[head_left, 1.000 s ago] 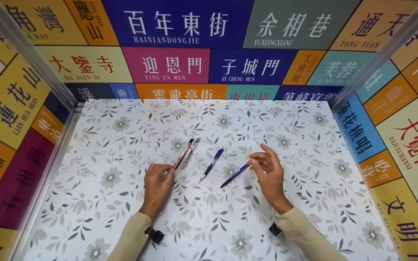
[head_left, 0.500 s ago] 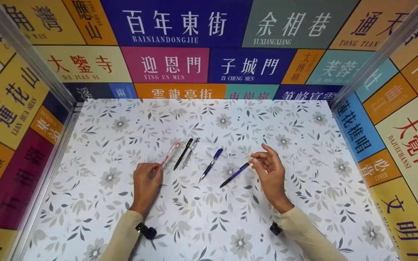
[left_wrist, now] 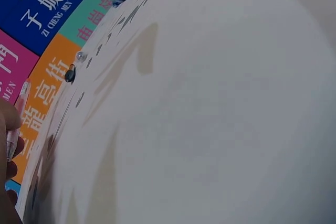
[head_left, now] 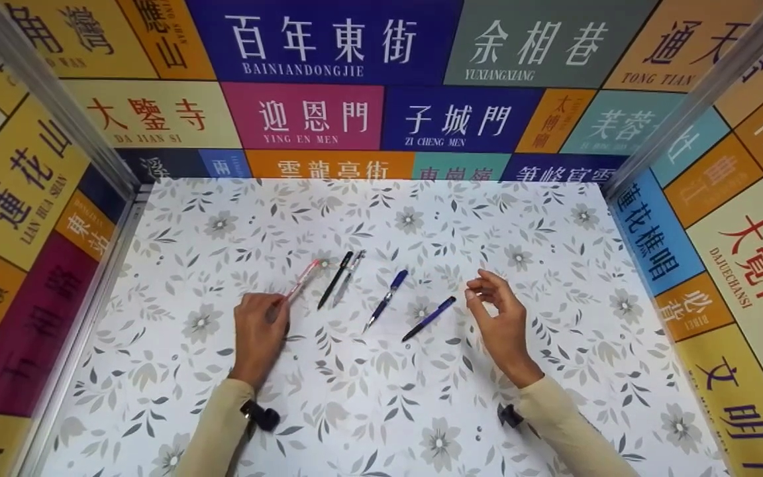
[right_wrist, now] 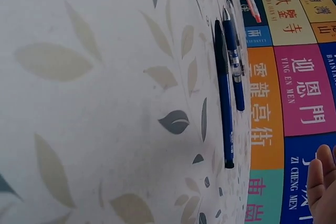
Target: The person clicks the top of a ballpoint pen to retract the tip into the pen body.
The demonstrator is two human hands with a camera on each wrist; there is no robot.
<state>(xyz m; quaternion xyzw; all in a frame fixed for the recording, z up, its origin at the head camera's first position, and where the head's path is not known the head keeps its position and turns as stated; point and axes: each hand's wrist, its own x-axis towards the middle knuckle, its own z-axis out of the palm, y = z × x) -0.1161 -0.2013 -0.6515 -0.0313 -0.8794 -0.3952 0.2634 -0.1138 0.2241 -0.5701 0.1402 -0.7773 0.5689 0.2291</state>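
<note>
Five pens, head view: one is in hand and four lie on the flower-printed tabletop (head_left: 381, 411), all slanting with their far ends toward the right.
Left hand, head view: the left hand (head_left: 261, 341) pinches the near end of the red pen (head_left: 302, 281), which points forward and to the right.
Black and clear, head view: the black pen (head_left: 336, 281) lies just right of the red pen, the clear pen (head_left: 350, 277) close along its right side; whether those two touch, I cannot tell.
Blue pair, head view: the silver-banded blue pen (head_left: 385, 301) lies in the middle, the dark-ended blue pen (head_left: 429, 318) farther right.
Right hand, head view: the right hand (head_left: 502, 324) grasps nothing, its fingers loosely bent, near the dark-ended blue pen but apart from it.
Red pen, left wrist view: fingers (left_wrist: 10, 116) at the left edge hold it, seen against the coloured wall panels (left_wrist: 63, 93); pen ends farther off are too small to tell apart.
Blue pair, right wrist view: the dark-ended blue pen lies nearer, the silver-banded one behind it; the red pen shows at the top, and the right hand's released fingers at the lower right.
</note>
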